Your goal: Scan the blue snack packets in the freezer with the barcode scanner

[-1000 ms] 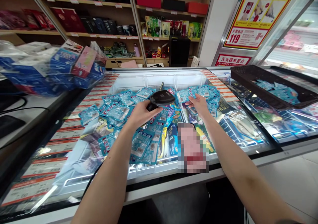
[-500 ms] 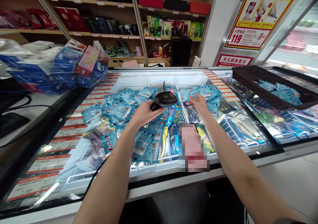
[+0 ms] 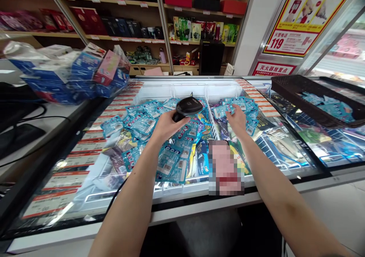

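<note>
While a black barcode scanner [image 3: 188, 107] is gripped by the left hand [image 3: 168, 124], blue packets [image 3: 228, 109] in the open freezer [image 3: 182, 88] are pinched by the right hand [image 3: 237, 119]; "119" is legible on a poster [image 3: 296, 40].

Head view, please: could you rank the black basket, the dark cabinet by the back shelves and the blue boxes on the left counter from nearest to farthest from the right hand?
1. Black basket, to the right of the right hand, on the freezer's glass lid.
2. Dark cabinet, behind the freezer, up and slightly left.
3. Blue boxes, far left, beyond the left hand with its scanner.
</note>
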A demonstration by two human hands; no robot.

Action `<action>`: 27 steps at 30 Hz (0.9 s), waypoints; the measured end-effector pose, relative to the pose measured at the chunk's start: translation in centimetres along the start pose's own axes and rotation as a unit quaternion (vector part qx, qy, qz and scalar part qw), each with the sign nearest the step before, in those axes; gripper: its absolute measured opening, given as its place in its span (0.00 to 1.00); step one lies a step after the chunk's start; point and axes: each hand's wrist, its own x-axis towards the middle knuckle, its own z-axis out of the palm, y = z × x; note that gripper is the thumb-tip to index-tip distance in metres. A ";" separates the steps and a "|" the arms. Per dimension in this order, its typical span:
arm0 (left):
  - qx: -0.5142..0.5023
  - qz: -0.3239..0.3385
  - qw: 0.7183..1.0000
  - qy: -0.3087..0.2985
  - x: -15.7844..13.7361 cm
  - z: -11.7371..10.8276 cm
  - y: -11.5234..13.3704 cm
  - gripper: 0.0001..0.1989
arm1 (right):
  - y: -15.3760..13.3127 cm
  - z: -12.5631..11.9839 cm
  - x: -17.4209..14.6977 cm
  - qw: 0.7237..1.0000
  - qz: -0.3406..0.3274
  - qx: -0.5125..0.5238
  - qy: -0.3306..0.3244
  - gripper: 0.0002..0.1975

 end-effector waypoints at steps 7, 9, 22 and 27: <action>0.023 -0.013 0.996 0.085 0.6 -0.6 -0.9 0.20 | -0.2 -0.8 -0.8 0.991 -0.026 -0.110 0.075 0.22; 0.034 -0.008 0.995 0.092 0.7 -0.7 -1.1 0.20 | -0.6 -0.7 -0.7 0.990 -0.076 -0.106 0.050 0.20; -0.010 -0.018 0.996 0.084 0.5 -2.3 -0.8 0.21 | -2.8 1.2 -1.3 0.983 -0.154 0.069 -0.074 0.16; -0.031 -0.029 0.997 0.071 -0.4 -2.7 -1.1 0.22 | -3.5 2.4 -1.2 0.967 -0.220 0.048 -0.118 0.16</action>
